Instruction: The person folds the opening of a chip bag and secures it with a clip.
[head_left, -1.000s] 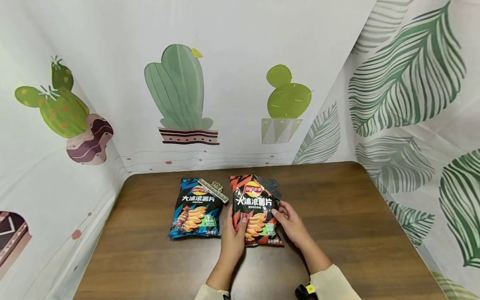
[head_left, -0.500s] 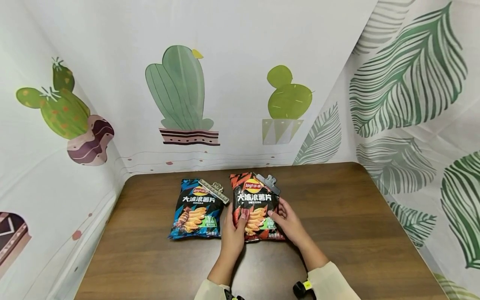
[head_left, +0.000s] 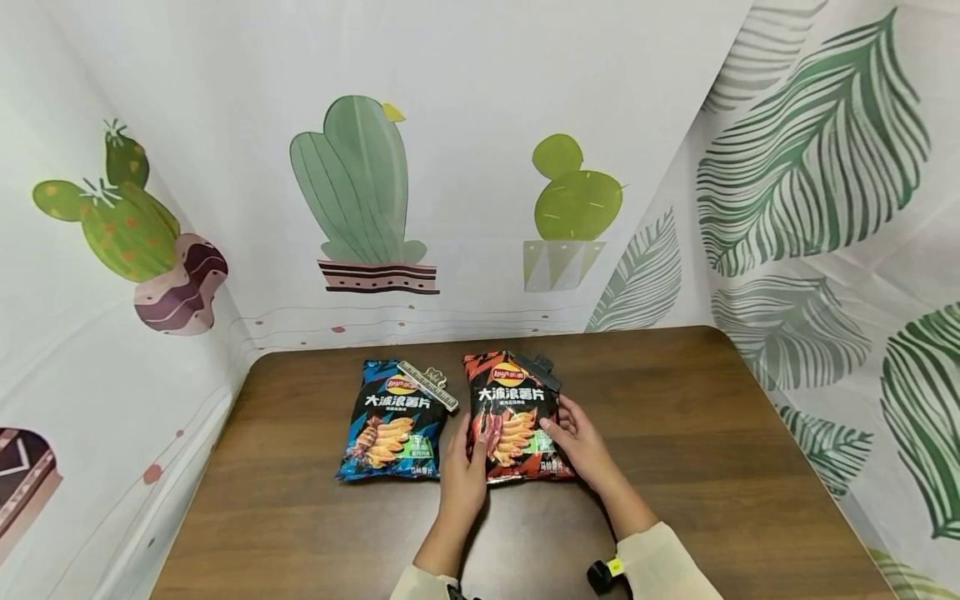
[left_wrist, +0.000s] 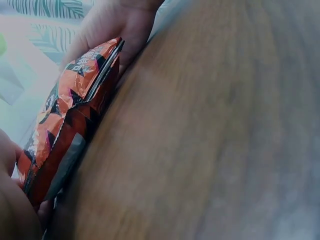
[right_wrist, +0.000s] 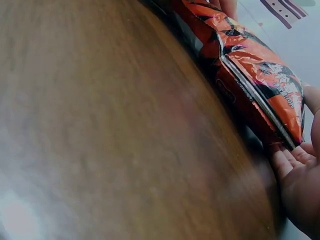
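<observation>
A red and black bag of potato chips (head_left: 517,417) lies face up near the middle of the table, with a dark clip (head_left: 542,371) across its upper right corner. My left hand (head_left: 462,475) grips its lower left side, thumb over the front. On the opposite side my right hand (head_left: 588,450) holds the edge, its thumb also on the front and fingers partly hidden behind. Low along the tabletop, the right wrist view shows the bag's bottom seam (right_wrist: 260,102) beside the right fingers (right_wrist: 295,157). A blue and black chip bag (head_left: 386,417) lies to the left, with a light-coloured clip (head_left: 427,385) on its upper right corner.
The brown wooden table (head_left: 697,467) has its back edge just behind both bags. A white curtain (head_left: 472,167) printed with cacti and leaves hangs behind and at the sides. The left hand is close to the blue bag's right edge.
The red bag has shifted slightly, its lower edge ending a little farther right. Its clip looked lighter half a second ago and is dark again now. Both hands keep their hold; the blue bag stays put.
</observation>
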